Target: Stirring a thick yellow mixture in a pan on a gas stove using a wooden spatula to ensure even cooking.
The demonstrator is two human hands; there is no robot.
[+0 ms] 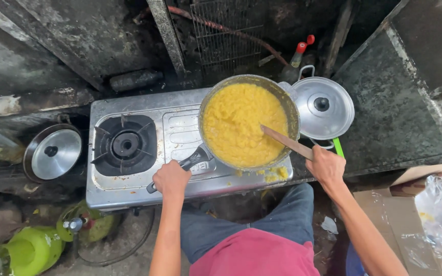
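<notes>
The left hand (171, 179) grips the pan (249, 121) handle at 7 o'clock of the pan, which sits on the stove (144, 176) — right burner. The right hand (326, 166) holds a wooden spatula (285, 141), its tip in the yellow mash (239, 120) — a lidded pot (323, 107) stands at 3 o'clock.

Rough makeshift kitchen, prob outdoors or a back shed: two-burner gas stove (144, 153) set low on a sooty ledge, pan (249, 121) of yellow mash on it, pot lids (323, 107) beside, green gas cylinders (24, 250) on dirt floor, blackened walls
</notes>
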